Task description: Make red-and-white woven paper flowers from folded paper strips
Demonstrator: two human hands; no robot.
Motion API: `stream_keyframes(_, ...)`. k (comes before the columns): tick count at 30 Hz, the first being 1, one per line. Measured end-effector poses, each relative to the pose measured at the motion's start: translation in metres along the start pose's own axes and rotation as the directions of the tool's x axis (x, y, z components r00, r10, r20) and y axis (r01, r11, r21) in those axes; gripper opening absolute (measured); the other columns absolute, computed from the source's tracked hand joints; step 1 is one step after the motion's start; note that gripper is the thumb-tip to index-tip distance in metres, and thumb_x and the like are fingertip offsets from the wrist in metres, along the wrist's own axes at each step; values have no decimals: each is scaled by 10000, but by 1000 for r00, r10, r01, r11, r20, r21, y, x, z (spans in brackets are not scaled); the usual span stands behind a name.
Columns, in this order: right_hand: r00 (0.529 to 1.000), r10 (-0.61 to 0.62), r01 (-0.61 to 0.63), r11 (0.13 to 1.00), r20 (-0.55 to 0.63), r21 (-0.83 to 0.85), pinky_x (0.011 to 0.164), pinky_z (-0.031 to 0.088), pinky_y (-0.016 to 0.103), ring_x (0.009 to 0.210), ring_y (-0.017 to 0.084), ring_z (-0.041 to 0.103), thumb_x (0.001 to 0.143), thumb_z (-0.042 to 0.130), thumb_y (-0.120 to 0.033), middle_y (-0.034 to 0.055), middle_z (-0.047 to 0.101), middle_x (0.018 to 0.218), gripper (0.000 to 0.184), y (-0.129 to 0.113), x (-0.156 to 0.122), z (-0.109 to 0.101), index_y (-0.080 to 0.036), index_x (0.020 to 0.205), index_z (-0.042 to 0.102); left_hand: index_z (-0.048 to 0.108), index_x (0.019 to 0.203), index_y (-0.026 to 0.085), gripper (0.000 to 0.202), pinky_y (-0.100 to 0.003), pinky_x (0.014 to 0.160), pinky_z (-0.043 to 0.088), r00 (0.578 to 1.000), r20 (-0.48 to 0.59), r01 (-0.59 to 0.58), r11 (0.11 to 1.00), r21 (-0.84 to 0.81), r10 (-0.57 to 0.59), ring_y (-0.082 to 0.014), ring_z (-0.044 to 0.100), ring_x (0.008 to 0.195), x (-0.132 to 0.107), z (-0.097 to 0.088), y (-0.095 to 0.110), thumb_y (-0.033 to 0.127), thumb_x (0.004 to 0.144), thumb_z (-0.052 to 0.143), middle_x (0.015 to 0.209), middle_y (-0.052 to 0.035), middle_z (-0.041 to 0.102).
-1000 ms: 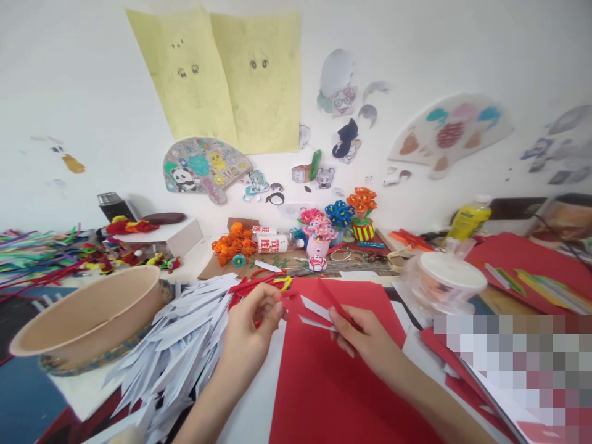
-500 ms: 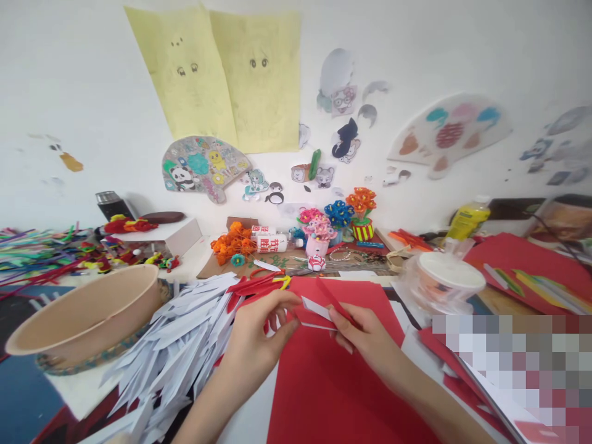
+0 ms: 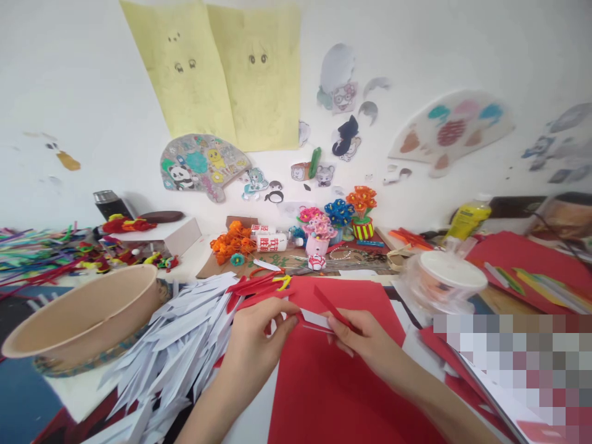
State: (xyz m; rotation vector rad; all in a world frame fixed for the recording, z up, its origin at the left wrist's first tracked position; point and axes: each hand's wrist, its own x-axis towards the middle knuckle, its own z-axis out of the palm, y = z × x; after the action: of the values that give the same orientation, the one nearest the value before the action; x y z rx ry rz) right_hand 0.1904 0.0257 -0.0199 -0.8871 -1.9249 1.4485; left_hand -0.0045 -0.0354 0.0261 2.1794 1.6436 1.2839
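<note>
Over the red paper sheet (image 3: pixel 333 376), both hands meet at a small folded white paper strip (image 3: pixel 315 319). My left hand (image 3: pixel 263 330) pinches its left end between thumb and forefinger. The right end sits in my right hand (image 3: pixel 358 333), whose thumb and fingers also grip a narrow red strip (image 3: pixel 329 303) that slants up to the left. A thin white edge shows beneath the white strip; the fingers hide how the pieces join. Beside my left forearm lies a heap of folded white paper strips (image 3: pixel 185 333).
At left stands a large beige bowl (image 3: pixel 87 302). Red pieces and yellow-handled scissors (image 3: pixel 283 282) lie beyond my left hand. A white-lidded cup (image 3: pixel 453 271) is at right. Pipe-cleaner flowers (image 3: pixel 339 213) and a yellow bottle (image 3: pixel 469 219) line the back by the wall.
My left thumb and forefinger have closed on the white strip's left end. The white strip has tilted slightly flatter, and the red strip has dipped a little.
</note>
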Motion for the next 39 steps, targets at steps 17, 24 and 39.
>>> stream_keyframes(17, 999, -44, 43, 997, -9, -57, 558, 297, 241, 585, 125, 403, 930, 407, -556, -33, 432, 628, 438, -2, 0, 8, -171, 755, 520, 663, 1018, 174, 325, -238, 602, 457, 894, 262, 435, 843, -316, -362, -172, 625, 716, -1, 17, -3, 414, 808, 605, 900, -70, 715)
stream_keyframes(24, 974, -4, 15, 999, 224, -48, 548, 318, 218, 554, 102, 413, 952, 349, -564, -40, 418, 579, 513, -14, -10, 15, -162, 681, 515, 686, 883, 181, 236, -228, 536, 330, 913, 223, 393, 883, -258, -341, -118, 444, 552, -3, 23, 2, 385, 771, 648, 691, 1, 635)
stream_keyframes(39, 925, -133, -119, 789, -357, -602, 928, 471, 431, 1065, 252, 575, 874, 628, -261, 138, 579, 1190, 369, 8, 101, -38, -123, 1208, 555, 625, 647, 154, 254, -227, 531, 257, 934, 133, 352, 920, -170, -333, -113, 375, 529, 1, 14, -14, 366, 779, 582, 530, 44, 432)
